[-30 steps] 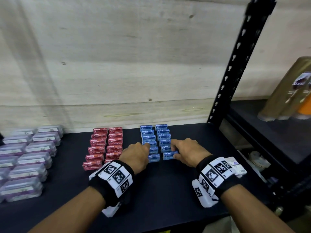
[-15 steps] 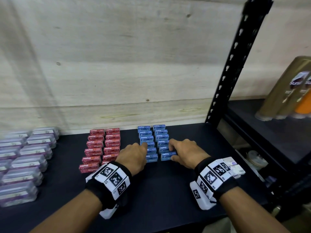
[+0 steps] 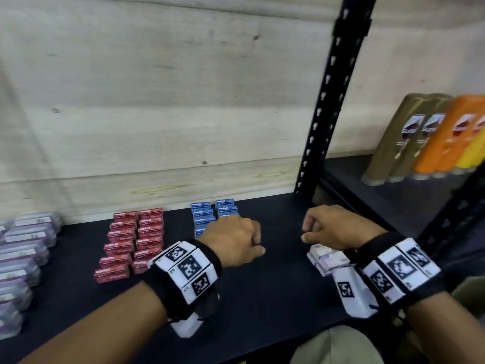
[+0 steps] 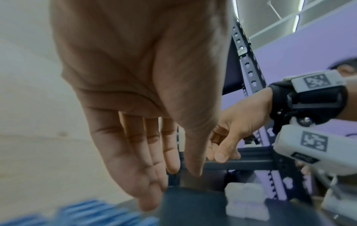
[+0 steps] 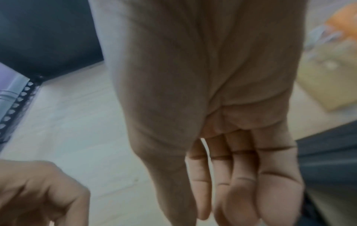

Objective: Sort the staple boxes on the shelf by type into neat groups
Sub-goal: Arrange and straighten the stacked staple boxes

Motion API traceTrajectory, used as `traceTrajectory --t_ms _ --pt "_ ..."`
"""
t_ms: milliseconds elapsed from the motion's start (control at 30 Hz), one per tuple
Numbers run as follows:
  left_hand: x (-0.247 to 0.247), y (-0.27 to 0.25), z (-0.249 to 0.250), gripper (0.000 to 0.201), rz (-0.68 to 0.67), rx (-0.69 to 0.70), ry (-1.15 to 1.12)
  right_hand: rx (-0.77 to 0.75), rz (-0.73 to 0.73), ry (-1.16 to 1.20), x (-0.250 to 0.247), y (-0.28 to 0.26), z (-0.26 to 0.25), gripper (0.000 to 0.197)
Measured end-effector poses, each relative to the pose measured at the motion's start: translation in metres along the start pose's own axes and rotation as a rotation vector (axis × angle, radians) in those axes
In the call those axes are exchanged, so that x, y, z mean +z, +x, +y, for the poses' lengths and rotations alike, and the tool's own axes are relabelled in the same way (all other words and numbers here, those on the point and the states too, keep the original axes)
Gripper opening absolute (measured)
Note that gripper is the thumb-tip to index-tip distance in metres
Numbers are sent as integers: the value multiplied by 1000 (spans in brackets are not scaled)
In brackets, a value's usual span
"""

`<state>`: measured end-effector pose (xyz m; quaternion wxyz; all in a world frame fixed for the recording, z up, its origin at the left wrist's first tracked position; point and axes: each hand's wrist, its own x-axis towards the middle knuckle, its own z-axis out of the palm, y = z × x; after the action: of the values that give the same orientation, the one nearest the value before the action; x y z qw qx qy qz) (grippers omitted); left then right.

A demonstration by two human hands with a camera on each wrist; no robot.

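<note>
Hovering over the shelf [image 3: 262,298], left hand [image 3: 233,243] and right hand [image 3: 338,229] hang loosely curled, holding nothing. Red boxes [image 3: 131,243] and blue boxes [image 3: 210,214] sit in 2-column groups near the back edge; white boxes [image 3: 328,260] near the right edge.

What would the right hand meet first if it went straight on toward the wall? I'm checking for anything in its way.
Probably nothing before the pale wooden back wall: the right hand has only bare black shelf ahead. The white boxes lie beneath its wrist. Depth is uncertain.
</note>
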<state>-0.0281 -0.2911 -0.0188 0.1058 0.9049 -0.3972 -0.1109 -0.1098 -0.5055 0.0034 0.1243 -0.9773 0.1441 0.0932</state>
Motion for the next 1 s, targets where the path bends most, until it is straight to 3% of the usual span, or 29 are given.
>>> traceTrajectory --t_ms 133,300,500,633,1000 --pt "13 34 40 23 -63 123 -82 135 1 -45 -7 -17 35 14" --pt "35 72 71 38 -107 201 -104 203 -54 -20 5 -26 54 27" --pt "50 93 83 41 -166 194 -157 189 -103 37 25 -25 60 42" --pt "53 99 82 37 -216 196 -130 134 -55 39 34 -23 61 46" --pt "48 93 71 42 -165 179 -1 101 -7 -14 38 -23 66 44"
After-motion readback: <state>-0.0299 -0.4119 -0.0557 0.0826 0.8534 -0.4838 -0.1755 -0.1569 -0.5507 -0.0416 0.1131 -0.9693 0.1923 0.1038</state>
